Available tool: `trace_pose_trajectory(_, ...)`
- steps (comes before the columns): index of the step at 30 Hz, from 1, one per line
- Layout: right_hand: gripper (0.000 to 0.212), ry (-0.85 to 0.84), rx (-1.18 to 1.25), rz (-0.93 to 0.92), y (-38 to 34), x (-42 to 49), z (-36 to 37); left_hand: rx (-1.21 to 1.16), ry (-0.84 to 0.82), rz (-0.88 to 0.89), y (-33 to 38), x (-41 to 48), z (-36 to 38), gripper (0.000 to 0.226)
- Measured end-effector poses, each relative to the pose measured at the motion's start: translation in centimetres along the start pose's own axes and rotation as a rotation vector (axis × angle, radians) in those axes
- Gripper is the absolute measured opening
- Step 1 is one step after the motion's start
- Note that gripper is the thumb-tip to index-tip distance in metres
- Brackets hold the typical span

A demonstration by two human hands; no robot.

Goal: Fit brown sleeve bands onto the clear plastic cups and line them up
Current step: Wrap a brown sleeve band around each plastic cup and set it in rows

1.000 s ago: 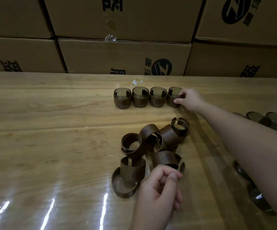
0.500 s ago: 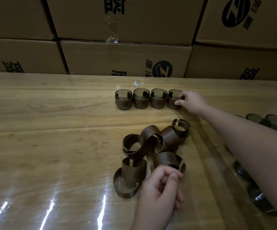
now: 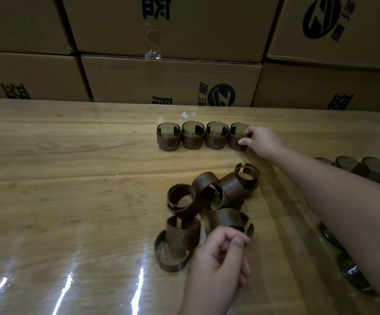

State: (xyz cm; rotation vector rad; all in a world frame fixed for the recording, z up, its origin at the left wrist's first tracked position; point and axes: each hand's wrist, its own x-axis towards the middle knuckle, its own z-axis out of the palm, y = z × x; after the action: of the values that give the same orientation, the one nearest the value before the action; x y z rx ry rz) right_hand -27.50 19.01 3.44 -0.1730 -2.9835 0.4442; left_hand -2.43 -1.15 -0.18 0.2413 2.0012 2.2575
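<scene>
right hand (image 3: 262,139) pinches right wall of rightmost banded cup (image 3: 236,138)

The wooden counter (image 3: 59,189) lies open on the left. A heap of loose brown sleeve bands (image 3: 209,201) blocks the middle, stacked cardboard boxes (image 3: 173,76) wall the back, and dim cups (image 3: 366,169), perhaps unbanded, crowd the right.
</scene>
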Motion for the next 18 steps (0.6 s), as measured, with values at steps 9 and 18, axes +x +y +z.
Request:
trace_pose_trajectory(9, 0.036, -0.005, 0.004, -0.011, 0.2, 0.1, 0.0, -0.011, -0.022, -0.026, 0.0, 0.0, 0.0, 0.019)
trace_pose_trajectory(18, 0.060, -0.100, 0.243, 0.042, -0.6, -3.1, -1.5, -0.048, -0.003, -0.025, 0.5, 0.1, -0.3, 0.037)
